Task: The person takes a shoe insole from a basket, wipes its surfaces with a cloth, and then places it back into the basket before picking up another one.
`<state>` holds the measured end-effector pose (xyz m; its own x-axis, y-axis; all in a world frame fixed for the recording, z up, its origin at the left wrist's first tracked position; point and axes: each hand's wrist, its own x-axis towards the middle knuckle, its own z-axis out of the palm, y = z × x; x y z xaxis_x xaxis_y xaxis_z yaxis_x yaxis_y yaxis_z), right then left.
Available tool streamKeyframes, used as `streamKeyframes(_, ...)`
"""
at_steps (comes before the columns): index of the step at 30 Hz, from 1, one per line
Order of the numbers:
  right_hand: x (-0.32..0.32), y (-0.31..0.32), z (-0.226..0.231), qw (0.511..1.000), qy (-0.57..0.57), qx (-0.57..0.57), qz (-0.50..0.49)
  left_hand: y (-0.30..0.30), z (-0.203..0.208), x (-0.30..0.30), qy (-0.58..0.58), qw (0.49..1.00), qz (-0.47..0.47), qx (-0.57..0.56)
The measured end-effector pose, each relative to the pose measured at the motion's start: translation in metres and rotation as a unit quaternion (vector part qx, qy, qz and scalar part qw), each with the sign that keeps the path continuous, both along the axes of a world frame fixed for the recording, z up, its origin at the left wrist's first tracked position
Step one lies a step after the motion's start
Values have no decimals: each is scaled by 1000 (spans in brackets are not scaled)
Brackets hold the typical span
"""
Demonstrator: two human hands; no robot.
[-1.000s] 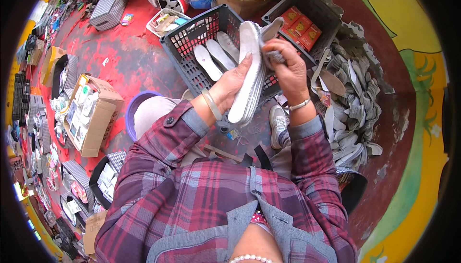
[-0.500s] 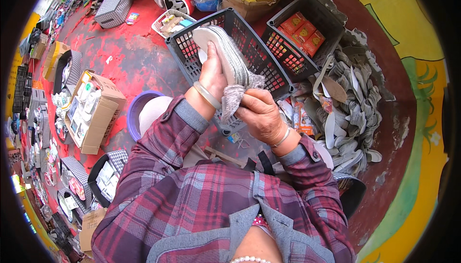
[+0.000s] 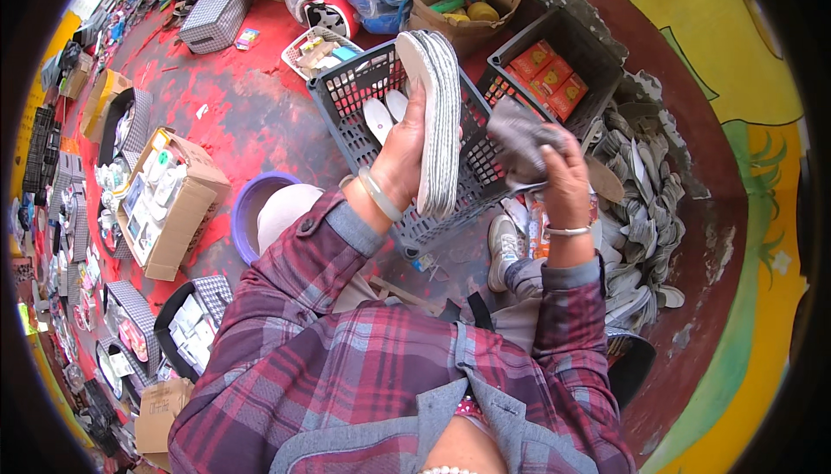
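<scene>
My left hand (image 3: 402,159) is closed round a stack of insoles (image 3: 440,128), held upright with the white face toward the left and the layered grey edges showing. To its right, my right hand (image 3: 564,175) grips a crumpled grey cloth (image 3: 519,138), held apart from the stack. Beneath both hands stands a dark plastic crate (image 3: 332,110) with slotted walls. White insoles (image 3: 378,119) lie inside it, left of the stack. A large heap of loose insoles (image 3: 636,206) lies on the right against the wall.
A second dark crate (image 3: 597,63) holds orange-red boxes (image 3: 548,80). Behind are a small white basket (image 3: 299,54) and a cardboard box (image 3: 437,19). At left are a purple basin (image 3: 247,206) and an open carton (image 3: 195,214). My shoe (image 3: 503,253) shows below the crate.
The grey cloth was against the lower end of the stack. My right hand has carried it away to the right. The stack now stands more upright and a little further right.
</scene>
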<state>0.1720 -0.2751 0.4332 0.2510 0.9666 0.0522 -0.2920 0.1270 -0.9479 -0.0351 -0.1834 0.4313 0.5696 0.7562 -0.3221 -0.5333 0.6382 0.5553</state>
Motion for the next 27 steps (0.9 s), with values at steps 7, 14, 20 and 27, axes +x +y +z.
streamKeyframes(7,-72,-19,53,854,-465,229,44,-4,-7,8,14,999,37,1)
streamKeyframes(14,-66,-17,40,732,-598,305,-116,-42,-11,20,-42,989,-145,13)
streamKeyframes(20,-26,-4,50,710,-600,246,-273,-58,-19,22,45,951,-284,116)
streamKeyframes(27,77,11,16,977,-37,86,-191,-55,-33,19,60,907,-301,288)
